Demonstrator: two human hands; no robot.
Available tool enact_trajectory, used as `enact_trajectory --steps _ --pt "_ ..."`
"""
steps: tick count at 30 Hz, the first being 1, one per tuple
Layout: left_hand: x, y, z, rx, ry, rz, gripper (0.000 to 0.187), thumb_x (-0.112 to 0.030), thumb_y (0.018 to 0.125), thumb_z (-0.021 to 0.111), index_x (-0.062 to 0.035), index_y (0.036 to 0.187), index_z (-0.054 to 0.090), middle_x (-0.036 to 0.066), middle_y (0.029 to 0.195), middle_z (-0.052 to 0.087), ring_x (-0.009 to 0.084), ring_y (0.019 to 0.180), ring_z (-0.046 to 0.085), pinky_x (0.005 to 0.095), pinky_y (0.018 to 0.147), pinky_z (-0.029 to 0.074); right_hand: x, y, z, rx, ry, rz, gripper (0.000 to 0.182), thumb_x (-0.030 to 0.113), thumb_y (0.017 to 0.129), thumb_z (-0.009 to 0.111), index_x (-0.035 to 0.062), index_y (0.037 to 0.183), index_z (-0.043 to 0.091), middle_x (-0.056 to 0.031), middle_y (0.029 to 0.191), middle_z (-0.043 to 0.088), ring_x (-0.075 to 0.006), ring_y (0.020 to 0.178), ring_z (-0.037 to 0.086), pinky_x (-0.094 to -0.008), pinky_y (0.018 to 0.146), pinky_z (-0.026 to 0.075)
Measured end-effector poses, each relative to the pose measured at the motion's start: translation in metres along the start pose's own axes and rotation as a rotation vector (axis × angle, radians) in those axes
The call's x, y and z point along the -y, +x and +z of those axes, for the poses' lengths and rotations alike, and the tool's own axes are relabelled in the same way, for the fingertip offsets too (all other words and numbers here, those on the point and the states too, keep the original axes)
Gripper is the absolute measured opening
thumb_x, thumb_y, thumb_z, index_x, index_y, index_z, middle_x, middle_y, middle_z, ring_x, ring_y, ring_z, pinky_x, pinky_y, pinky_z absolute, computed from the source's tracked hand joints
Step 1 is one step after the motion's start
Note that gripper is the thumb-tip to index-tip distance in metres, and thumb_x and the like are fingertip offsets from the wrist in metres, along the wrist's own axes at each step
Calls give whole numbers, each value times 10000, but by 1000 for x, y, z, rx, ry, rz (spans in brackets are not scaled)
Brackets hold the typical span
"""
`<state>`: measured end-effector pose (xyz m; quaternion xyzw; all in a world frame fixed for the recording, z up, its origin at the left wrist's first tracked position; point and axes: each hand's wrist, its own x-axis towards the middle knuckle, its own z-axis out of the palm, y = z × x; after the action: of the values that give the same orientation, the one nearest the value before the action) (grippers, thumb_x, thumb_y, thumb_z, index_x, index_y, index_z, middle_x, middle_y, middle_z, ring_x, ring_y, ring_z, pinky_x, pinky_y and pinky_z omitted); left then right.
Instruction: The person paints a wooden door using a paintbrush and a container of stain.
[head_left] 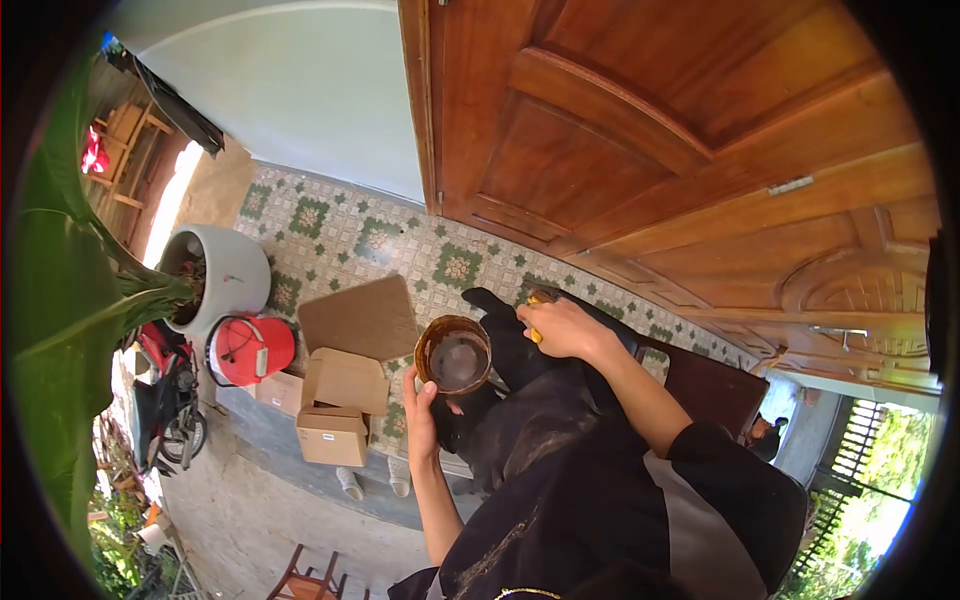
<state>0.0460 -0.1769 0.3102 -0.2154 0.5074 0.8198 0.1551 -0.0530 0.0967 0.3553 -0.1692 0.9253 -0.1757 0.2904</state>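
A round brown pot with a greyish inside bottom is held over my lap, its mouth facing up. My left hand grips its lower left side, thumb on the near wall. Off to the pot's right, apart from it, my right hand is closed round a yellow-handled tool. A brownish part shows at the tool's far end, too small to tell its kind. My knees, in dark cloth, are below both hands.
Flattened cardboard and an open cardboard box lie on the patterned tiles. Left of them stand a red bucket and a white planter. Wooden doors rise at right. A pair of slippers sits by the step.
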Motion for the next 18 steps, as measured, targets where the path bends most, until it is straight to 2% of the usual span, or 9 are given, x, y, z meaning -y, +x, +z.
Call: enact_trajectory --steps 4,6,8,10,11,12,14,18 --pt "28 41 11 13 -15 9 651 -342 909 636 -23 1418 383 130 946 653 177 661 615 297 627 528 -35 31 10 19 -28 -34 190 146 936 639 27 1075 589 -180 1007 685 -384 993 650 -482 818 490" --pt "55 72 12 71 -61 72 665 -343 908 642 -14 1422 379 131 954 657 179 666 621 295 629 530 -55 47 12 -83 34 -52 216 135 916 652 9 1079 589 -177 1052 686 -383 1022 645 -493 838 484" --pt "74 102 19 65 -79 84 681 -345 905 649 -8 1430 376 133 962 661 183 661 626 294 632 532 -80 64 19 -148 30 -80 200 183 952 639 14 1038 574 -188 1055 664 -402 1002 631 -498 816 478" --pt "91 130 23 38 31 176 608 -375 935 584 7 1378 418 114 939 639 159 654 608 277 616 524 -102 83 26 -334 63 -83 178 181 967 628 20 999 559 -198 1081 640 -415 980 623 -509 792 470" --pt "105 144 21 28 42 190 611 -382 936 579 8 1378 420 113 959 637 157 656 608 274 615 523 -115 94 35 -425 58 -102 201 200 974 631 15 1004 559 -197 1171 612 -429 1002 618 -502 821 483" --pt "116 158 21 33 39 201 611 -382 936 579 8 1378 420 113 959 637 157 656 608 274 615 523 -126 103 41 -433 50 -106 201 200 974 631 15 1004 559 -197 1171 612 -429 1002 618 -502 821 483" --pt "133 180 25 26 -1 225 606 -386 937 576 9 1371 429 109 963 635 157 656 607 274 616 522 -146 117 53 -577 115 -140 230 210 971 644 3 1020 558 -203 1292 560 -442 1039 611 -493 868 491" --pt "157 205 36 -2 43 261 601 -394 938 574 10 1362 438 97 964 633 154 666 605 271 614 520 -174 132 71 -595 176 -178 244 218 978 648 -5 1038 572 -211 1376 503 -453 1079 604 -488 913 492"
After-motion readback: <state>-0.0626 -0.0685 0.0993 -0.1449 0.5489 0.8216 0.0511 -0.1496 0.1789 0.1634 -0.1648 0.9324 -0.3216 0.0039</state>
